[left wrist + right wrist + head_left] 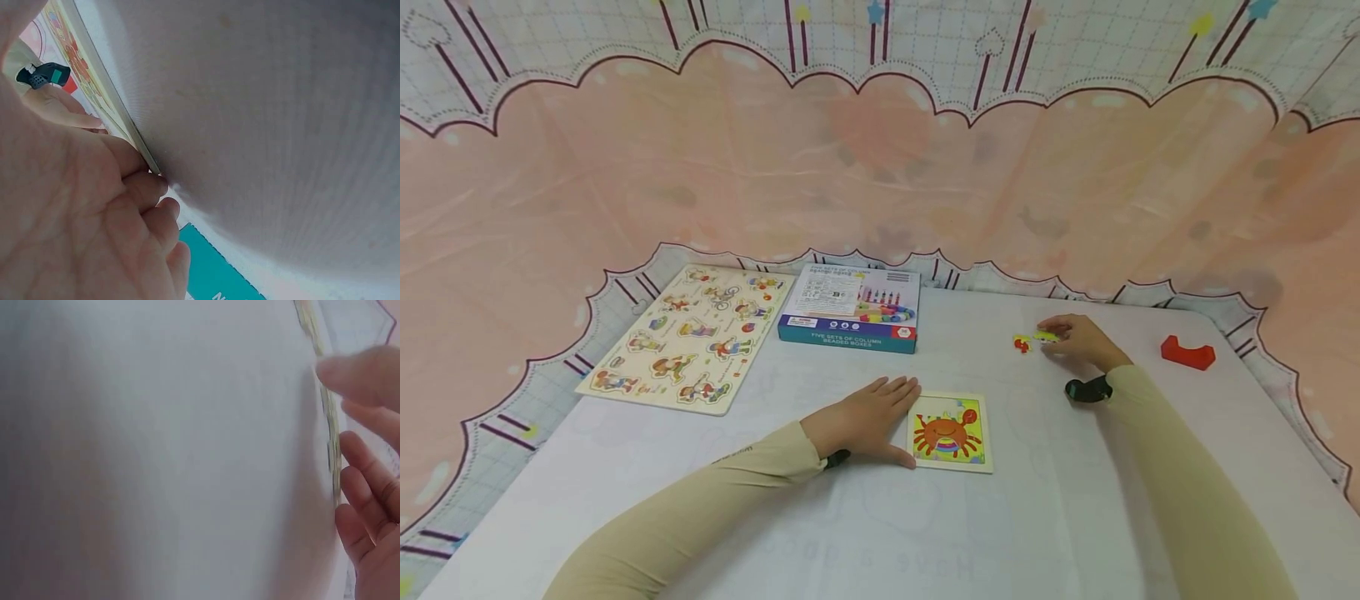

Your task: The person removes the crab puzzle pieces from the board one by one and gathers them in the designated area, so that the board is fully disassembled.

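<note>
On the white table (820, 533), board (658, 343) and box (850, 340) sit back, likely to leave working room. Left hand (867, 419), fingers extended, thumb apart, lies against the crab puzzle's (948, 433) left edge, probably steadying it. Right hand (1077, 342) is beyond its right edge, fingertips at loose pieces (1022, 343); pinching or merely touching, cannot tell.

Puzzle board (694, 333) nr table (1037, 542) back-L corner, bead-set box (852, 308) just R, crab puzzle (950, 433) mid-table, notched block (1187, 353) nr R edge, puzzle pcs (1022, 343) btwn

Beige sleeves (1187, 475), black wristband (1088, 389), green patch (57, 76)
</note>
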`<state>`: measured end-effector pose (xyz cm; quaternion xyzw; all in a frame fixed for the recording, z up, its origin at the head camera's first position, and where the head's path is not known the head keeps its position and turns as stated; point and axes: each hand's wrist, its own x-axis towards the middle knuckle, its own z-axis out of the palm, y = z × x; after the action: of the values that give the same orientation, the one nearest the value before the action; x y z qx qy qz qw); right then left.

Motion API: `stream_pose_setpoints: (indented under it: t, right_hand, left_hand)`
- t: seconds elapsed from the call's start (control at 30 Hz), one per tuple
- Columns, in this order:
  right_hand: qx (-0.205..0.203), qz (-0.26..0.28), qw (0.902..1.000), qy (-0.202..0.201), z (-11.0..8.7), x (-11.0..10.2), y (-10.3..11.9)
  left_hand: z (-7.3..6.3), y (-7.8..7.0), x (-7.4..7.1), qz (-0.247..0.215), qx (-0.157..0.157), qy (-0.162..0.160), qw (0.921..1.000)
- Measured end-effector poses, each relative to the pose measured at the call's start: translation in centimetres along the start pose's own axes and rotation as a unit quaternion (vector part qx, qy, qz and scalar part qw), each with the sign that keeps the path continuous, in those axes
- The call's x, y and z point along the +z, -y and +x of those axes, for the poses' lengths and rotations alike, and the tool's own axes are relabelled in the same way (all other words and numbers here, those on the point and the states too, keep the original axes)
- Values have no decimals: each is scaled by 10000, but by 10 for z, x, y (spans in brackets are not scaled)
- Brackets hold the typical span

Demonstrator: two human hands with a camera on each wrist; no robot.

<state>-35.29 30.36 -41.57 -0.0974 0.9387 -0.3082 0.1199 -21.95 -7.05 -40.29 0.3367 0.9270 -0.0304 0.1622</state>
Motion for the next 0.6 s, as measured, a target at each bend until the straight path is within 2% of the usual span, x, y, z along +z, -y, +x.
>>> stream_pose_setpoints:
  t: [0.37, 0.6]
  right_hand:
    - [-354, -191, 9992, -4, 8, 9, 9]
    - [-383, -230, 9990, -96, 8, 10, 15]
  left_hand:
    - [-2, -1, 0, 7, 7, -26, 10000]
    - [-2, 0, 0, 56, 6, -33, 10000]
